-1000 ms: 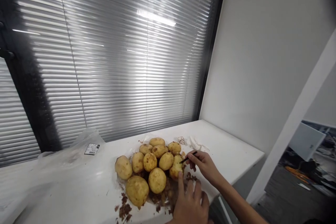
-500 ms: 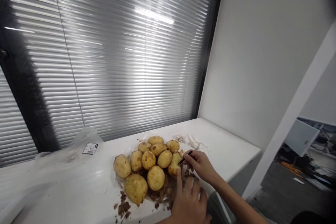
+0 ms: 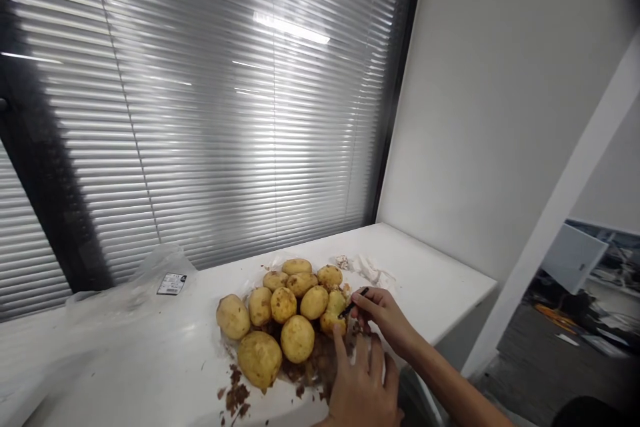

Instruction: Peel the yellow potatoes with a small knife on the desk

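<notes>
My right hand (image 3: 381,315) pinches a thin black pen-like tool (image 3: 353,303), its tip resting against a knobbly yellow potato (image 3: 331,320) at the right end of a pile. In front of it, my left hand (image 3: 364,380) is open, fingers spread, with the index fingertip at the near side of that potato. Its palm faces down and away from me. Several more potatoes lie close together to the left, among them a large one (image 3: 259,359) at the front and a round one (image 3: 297,339) beside it. Brown spots mark some skins.
Brown scraps (image 3: 236,395) are scattered on the white table (image 3: 150,367). A clear plastic bag (image 3: 145,275) with a label lies at the left, and crumpled white tissue (image 3: 367,270) behind the pile. Blinds (image 3: 225,147) and a wall (image 3: 450,147) border the table.
My right hand has shifted very slightly, with the black tool still on the knobbly potato. My left hand has barely moved. The other potatoes stay in place.
</notes>
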The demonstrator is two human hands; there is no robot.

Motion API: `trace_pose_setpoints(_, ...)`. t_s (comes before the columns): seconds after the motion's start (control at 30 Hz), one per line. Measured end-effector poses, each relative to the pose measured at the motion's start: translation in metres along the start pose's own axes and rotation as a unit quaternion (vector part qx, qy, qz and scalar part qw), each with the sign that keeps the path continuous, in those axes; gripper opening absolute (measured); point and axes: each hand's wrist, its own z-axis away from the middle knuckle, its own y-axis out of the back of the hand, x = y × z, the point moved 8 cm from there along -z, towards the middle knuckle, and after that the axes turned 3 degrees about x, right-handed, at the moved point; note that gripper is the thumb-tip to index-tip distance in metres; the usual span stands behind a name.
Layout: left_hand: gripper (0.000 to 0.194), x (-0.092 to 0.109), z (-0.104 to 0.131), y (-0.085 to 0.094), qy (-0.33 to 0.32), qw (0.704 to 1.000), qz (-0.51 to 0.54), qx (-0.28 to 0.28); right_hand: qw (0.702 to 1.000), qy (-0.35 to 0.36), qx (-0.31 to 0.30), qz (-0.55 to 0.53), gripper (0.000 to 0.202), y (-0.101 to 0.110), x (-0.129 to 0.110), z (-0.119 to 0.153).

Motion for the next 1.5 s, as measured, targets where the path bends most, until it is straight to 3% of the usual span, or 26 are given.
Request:
trace_pose_setpoints(0.5,0.063,-0.001,0.001,-0.005,0.004,0.999,0.041,-0.027,1.0,-0.006,0.017,0.003,0.046,-0.008,-0.007,0.0)
trace_pose_setpoints(0.67,0.066,-0.003,0.0,-0.007,0.014,0.995,0.058,-0.082,1.0,-0.01,0.024,0.002,0.046,-0.005,-0.004,0.003)
trace_pose_setpoints(0.83,0.07,-0.002,-0.002,-0.004,0.011,0.978,0.104,-0.179,1.0,-0.005,0.012,-0.001,0.045,0.0,-0.001,0.007)
trace_pose_setpoints(1.03,0.071,-0.005,-0.004,0.004,0.024,0.963,0.141,-0.23,1.0,-0.009,0.025,-0.002,0.045,0.001,0.002,0.008)
trace_pose_setpoints(1.37,0.071,-0.005,-0.004,0.006,0.03,0.949,0.156,-0.271,0.998,-0.031,0.054,0.007,0.042,-0.001,0.004,0.006)
trace_pose_setpoints(1.5,0.073,-0.006,-0.004,0.003,0.029,0.955,0.145,-0.256,0.997,-0.03,0.065,0.029,0.042,-0.001,0.005,0.001)
